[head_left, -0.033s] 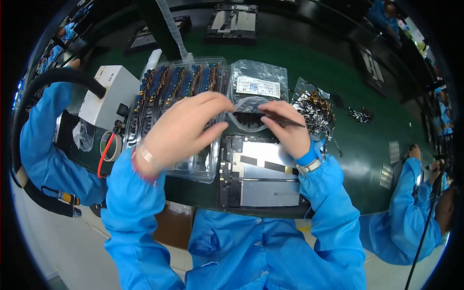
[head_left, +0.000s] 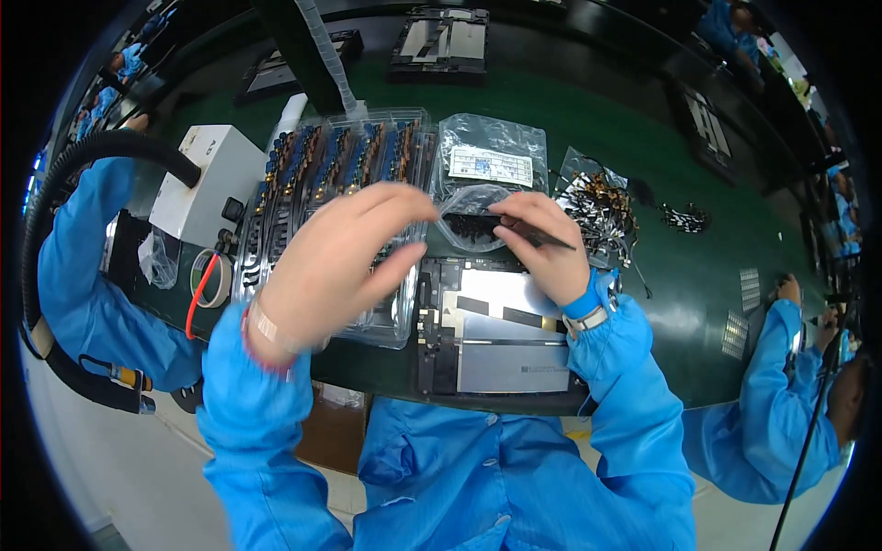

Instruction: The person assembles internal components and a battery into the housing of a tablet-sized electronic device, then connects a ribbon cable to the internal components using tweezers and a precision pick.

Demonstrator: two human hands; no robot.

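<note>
My right hand [head_left: 549, 248] is closed round a pair of black tweezers [head_left: 542, 234], with the tip end towards a clear plastic bag [head_left: 467, 246]. Small dark parts lie inside the bag's folded-down mouth. Left of it hovers my left hand [head_left: 344, 257], slightly smeared by motion, its thumb and fingers apart with nothing visible between them. Beneath that hand is a clear tray [head_left: 395, 317] with rows of small blue, black and copper-coloured parts. An opened tablet-like device [head_left: 510, 354], with silver panels and a dark frame, lies nearest me, below the bag.
Behind the bag lies another clear bag with a white label [head_left: 491, 165]. Loose small cables [head_left: 597, 211] are heaped to the right. A white box [head_left: 207, 179], a black corrugated hose [head_left: 46, 220] and a tape roll [head_left: 213, 280] stand left. Co-workers sit at both sides.
My left hand has shifted a little left and towards me, away from the bag. In my right hand the tweezers' rear end has dipped slightly.
</note>
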